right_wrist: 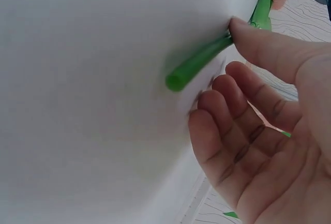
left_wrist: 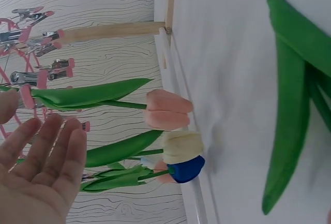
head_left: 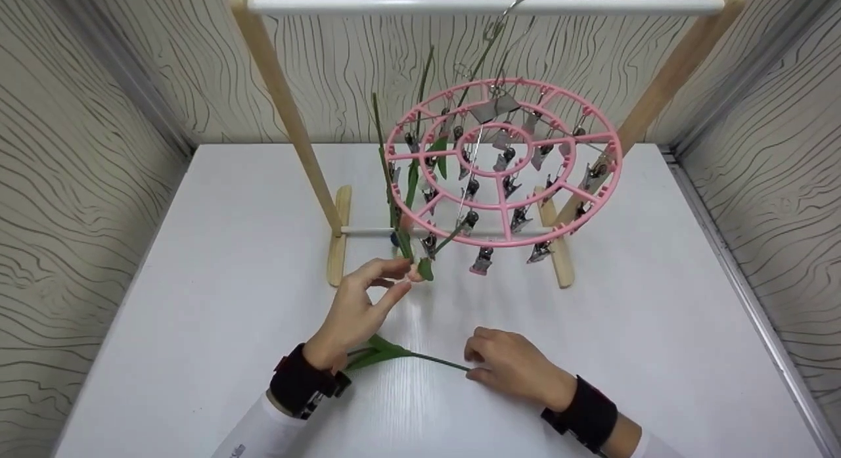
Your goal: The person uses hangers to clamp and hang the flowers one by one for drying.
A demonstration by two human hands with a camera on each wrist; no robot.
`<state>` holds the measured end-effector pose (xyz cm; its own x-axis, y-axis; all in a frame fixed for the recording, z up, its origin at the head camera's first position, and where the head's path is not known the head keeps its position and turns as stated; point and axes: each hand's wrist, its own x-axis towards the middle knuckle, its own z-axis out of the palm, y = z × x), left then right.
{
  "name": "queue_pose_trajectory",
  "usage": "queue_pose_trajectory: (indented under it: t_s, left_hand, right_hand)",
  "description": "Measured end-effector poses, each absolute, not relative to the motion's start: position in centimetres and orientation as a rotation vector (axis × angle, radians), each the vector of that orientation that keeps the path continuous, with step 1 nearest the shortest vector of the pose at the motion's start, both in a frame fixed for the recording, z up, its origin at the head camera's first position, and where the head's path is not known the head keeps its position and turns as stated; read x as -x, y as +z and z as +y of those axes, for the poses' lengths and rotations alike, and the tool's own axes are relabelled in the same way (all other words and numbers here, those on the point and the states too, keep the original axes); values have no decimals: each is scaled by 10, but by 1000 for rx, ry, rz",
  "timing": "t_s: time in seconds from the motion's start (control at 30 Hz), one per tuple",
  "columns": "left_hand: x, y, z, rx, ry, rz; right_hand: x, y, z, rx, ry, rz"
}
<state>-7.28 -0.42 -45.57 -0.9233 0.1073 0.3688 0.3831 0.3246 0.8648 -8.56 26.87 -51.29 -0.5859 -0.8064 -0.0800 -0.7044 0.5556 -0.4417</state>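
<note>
My left hand point(head_left: 355, 307) is raised below the front-left edge of a pink round clip hanger point(head_left: 506, 241). Its fingers are spread beside a metal clip with pink tips point(left_wrist: 27, 95), thumb on the other side. From that clip a pink artificial tulip point(left_wrist: 168, 110) hangs head down. Another artificial tulip lies on the table; its green leaves point(left_wrist: 289, 105) and stem point(head_left: 439, 361) show, its flower does not. At the cut end of that stem point(right_wrist: 199, 63), my right hand point(head_left: 512, 366) touches it with the thumb tip. The other fingers are loosely bent, apart from the stem.
The hanger hooks over the white bar point(head_left: 394, 6) of a wooden stand point(head_left: 282, 103). Several empty clips point(head_left: 483, 261) dangle from its rings. Behind the pink tulip hang a cream tulip point(left_wrist: 183, 147) and a blue tulip point(left_wrist: 187, 169). The stand's feet point(head_left: 338, 261) rest on the white table point(head_left: 230, 248).
</note>
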Motion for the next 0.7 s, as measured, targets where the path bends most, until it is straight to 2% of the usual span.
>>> queue_pose_trajectory:
  t_s: [0.43, 0.7]
  left_hand:
    - [50, -482, -3, 536, -1254, -2677]
    - [44, -490, 7, 656, -955, -2823]
  right_hand:
    - [91, -510, 272, 1250, -519, 2515]
    - [97, -491, 280, 1317, -546, 2578]
